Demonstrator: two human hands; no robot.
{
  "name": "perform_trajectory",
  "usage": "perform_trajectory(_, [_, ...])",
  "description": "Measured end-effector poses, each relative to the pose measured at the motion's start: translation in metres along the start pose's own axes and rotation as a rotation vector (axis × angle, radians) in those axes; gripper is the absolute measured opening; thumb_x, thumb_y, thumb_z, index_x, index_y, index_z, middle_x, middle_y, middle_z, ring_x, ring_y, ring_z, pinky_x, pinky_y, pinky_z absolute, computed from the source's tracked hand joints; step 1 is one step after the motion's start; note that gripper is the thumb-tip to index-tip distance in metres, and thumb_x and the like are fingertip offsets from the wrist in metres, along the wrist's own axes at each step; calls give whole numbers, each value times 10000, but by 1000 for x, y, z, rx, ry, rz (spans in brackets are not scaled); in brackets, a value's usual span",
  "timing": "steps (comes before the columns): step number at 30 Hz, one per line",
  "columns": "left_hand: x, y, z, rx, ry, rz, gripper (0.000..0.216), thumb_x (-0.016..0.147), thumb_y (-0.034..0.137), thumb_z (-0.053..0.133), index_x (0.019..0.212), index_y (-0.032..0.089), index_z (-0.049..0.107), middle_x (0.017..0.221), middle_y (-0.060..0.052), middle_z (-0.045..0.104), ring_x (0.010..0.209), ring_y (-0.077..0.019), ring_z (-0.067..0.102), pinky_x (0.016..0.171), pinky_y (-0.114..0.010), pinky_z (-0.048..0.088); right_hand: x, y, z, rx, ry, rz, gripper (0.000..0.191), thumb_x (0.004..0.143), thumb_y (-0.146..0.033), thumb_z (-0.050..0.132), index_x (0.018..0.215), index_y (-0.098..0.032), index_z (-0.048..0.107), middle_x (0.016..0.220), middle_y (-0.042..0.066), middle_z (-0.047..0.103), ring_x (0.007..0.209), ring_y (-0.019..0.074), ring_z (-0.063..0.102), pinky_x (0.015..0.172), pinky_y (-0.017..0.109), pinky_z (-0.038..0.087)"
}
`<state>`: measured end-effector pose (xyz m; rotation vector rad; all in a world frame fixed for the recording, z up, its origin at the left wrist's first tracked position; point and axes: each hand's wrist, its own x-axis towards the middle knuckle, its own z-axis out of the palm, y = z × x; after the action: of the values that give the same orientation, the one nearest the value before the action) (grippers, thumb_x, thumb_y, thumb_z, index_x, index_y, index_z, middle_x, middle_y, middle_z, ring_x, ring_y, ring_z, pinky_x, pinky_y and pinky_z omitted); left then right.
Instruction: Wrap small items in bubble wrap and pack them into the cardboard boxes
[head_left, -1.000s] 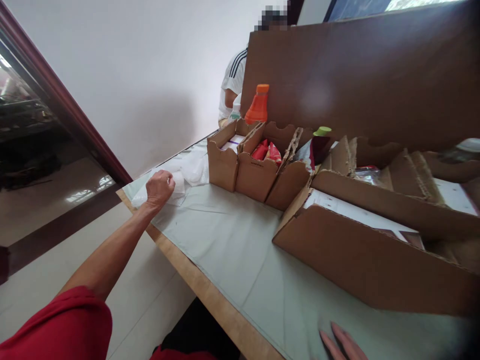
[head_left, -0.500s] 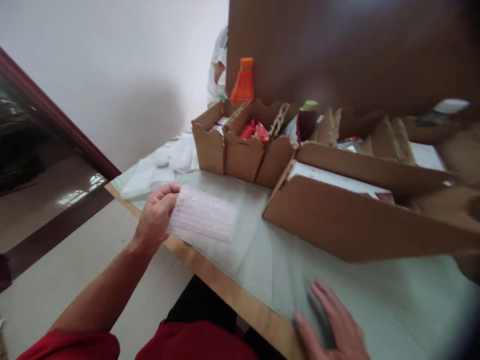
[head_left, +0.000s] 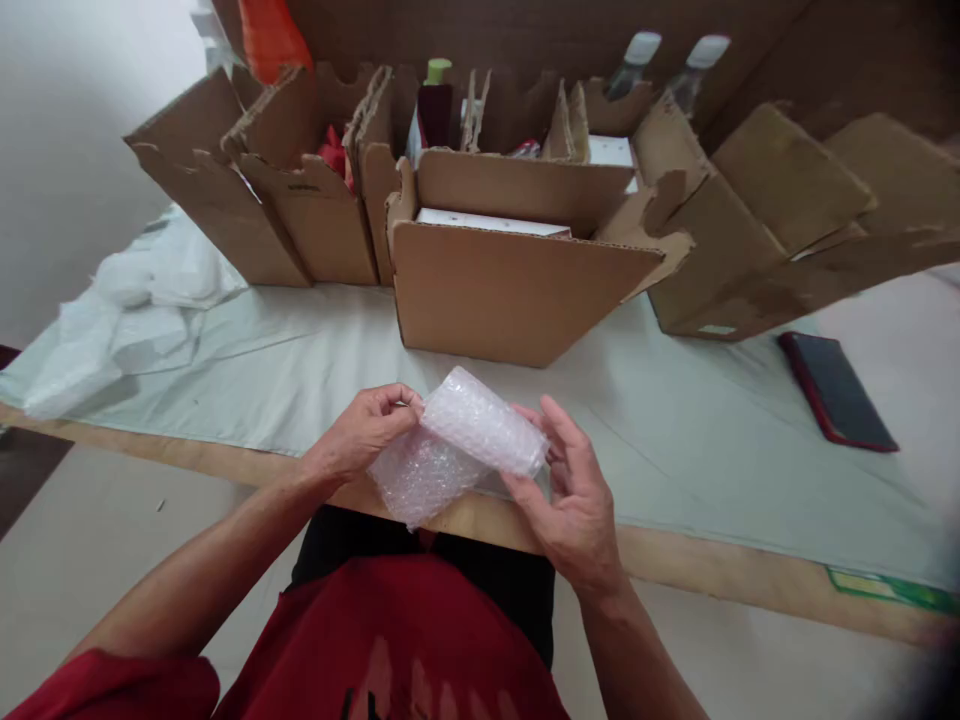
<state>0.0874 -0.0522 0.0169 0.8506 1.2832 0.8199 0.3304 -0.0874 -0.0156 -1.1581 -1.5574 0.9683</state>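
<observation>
I hold a small clear bubble wrap pouch [head_left: 461,445] with both hands over the near edge of the table [head_left: 675,560]. My left hand [head_left: 364,435] pinches its left end with closed fingers. My right hand [head_left: 574,490] grips its right end, fingers curled round it. The pouch is bent, its upper half folded over. Just beyond it stands a brown cardboard box [head_left: 510,285] with a white flat item inside.
A row of open cardboard boxes [head_left: 285,200] holds red packets, bottles and an orange bottle [head_left: 270,35]. A heap of white plastic bags [head_left: 127,320] lies at the left. A dark phone [head_left: 836,390] lies at the right on the pale cloth.
My left hand brought the bubble wrap pouch from the table's left end to in front of me. My right hand left the cloth and took hold of its other end. The view turned right.
</observation>
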Motion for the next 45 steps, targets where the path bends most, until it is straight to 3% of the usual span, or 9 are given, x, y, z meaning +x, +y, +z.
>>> perform_trajectory(6, [-1, 4, 4, 125, -170, -25, 282, 742, 404, 760, 813, 175, 610, 666, 26, 671, 596, -91, 580, 578, -210, 424, 10, 7, -1, 194, 295, 220, 472, 900, -405, 765, 1333, -262, 643, 974, 26, 743, 835, 179, 712, 752, 318, 614])
perform_trajectory(10, [5, 7, -5, 211, -208, -52, 323, 756, 449, 760, 834, 172, 614, 654, 35, 623, 563, -83, 525, 541, -209, 384, 0, 13, -30, 326, 470, 438, 620, 847, -519, 773, 1331, -179, 587, 751, 13, 721, 592, 183, 676, 508, 281, 541])
perform_trajectory(14, [13, 6, -12, 274, -261, -92, 392, 773, 511, 740, 940, 178, 617, 699, 20, 632, 592, -110, 542, 559, -233, 397, -25, 2, -58, 207, 632, 366, 438, 913, -444, 720, 1255, -184, 635, 848, 40, 756, 661, 168, 702, 597, 285, 567])
perform_trajectory(17, [12, 5, -19, 312, -267, -80, 523, 794, 554, 717, 1149, 185, 606, 800, -5, 671, 664, -144, 581, 622, -271, 435, -33, -15, -53, -122, 444, 153, 216, 977, -309, 666, 1171, -228, 712, 981, 47, 770, 836, 183, 731, 761, 331, 601])
perform_trajectory(22, [-4, -5, -29, 395, -190, -47, 676, 817, 558, 685, 1361, 188, 530, 905, -29, 657, 818, -193, 605, 706, -309, 452, -5, -8, -15, -666, -46, -261, 308, 994, -281, 620, 1284, -188, 662, 1316, 141, 695, 1212, 312, 650, 994, 499, 549])
perform_trajectory(27, [-21, -26, -27, 480, -117, -30, 662, 819, 531, 643, 1385, 204, 532, 793, 13, 580, 721, -176, 547, 668, -307, 441, 29, 35, -14, -991, 95, -158, 331, 1003, -310, 539, 1231, -125, 693, 1241, 194, 717, 1081, 355, 682, 885, 515, 554])
perform_trajectory(36, [-17, 22, -62, 493, 74, 94, 630, 801, 568, 700, 1337, 247, 620, 724, 11, 624, 654, -172, 562, 582, -272, 425, 10, -6, -78, -406, 477, 90, 175, 909, -368, 725, 1006, -227, 764, 938, 34, 770, 815, 196, 710, 766, 332, 570])
perform_trajectory(42, [25, 23, -74, 978, 204, 160, 614, 838, 483, 587, 1384, 202, 580, 681, 20, 566, 618, -195, 543, 585, -307, 394, 9, 38, -79, -695, 310, 10, 246, 957, -342, 576, 1030, -201, 764, 962, 79, 769, 833, 239, 696, 819, 418, 557])
perform_trajectory(45, [23, 13, -70, 1309, 343, 212, 602, 900, 427, 545, 1443, 168, 533, 985, -100, 697, 853, -284, 653, 733, -386, 488, 4, 53, -86, -939, 285, -82, 314, 997, -325, 494, 1115, -199, 756, 1108, 120, 753, 993, 296, 697, 932, 502, 524])
